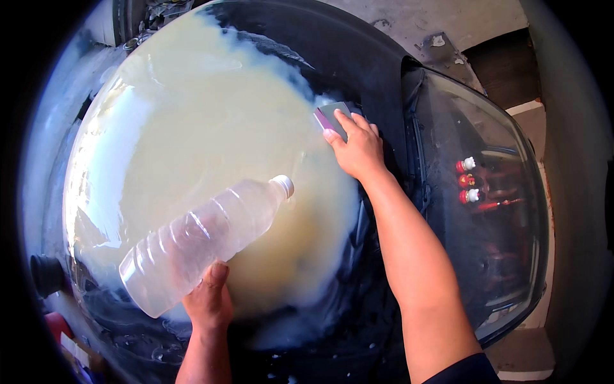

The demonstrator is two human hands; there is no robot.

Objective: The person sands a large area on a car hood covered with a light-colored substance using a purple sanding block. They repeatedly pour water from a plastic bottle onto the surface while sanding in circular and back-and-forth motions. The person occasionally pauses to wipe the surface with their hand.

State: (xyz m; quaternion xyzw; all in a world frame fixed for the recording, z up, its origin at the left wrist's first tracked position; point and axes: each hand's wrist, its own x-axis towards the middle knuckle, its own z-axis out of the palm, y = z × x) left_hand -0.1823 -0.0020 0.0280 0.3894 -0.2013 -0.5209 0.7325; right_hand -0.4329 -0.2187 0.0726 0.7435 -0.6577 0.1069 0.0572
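Observation:
My left hand [210, 301] is closed around a large clear plastic bottle [211, 233] with a white cap. The bottle is tilted over the car hood, its cap end pointing up and to the right; the fingers behind it show only faintly. My right hand [359, 146] presses a flat block [334, 120], grey on top with a purplish edge, against the hood near the windshield side. Beneath both hands lies the black car hood [345, 48], with a wide cream-coloured, wet and shiny patch [192, 134] over most of it. The block sits at that patch's right border.
A windshield [473, 256] with a wiper along its base is at the right; several small red and white figurines [468, 180] show behind the glass. A black round object [47, 275] is at the far left. Debris [438, 41] lies on the ground beyond the car.

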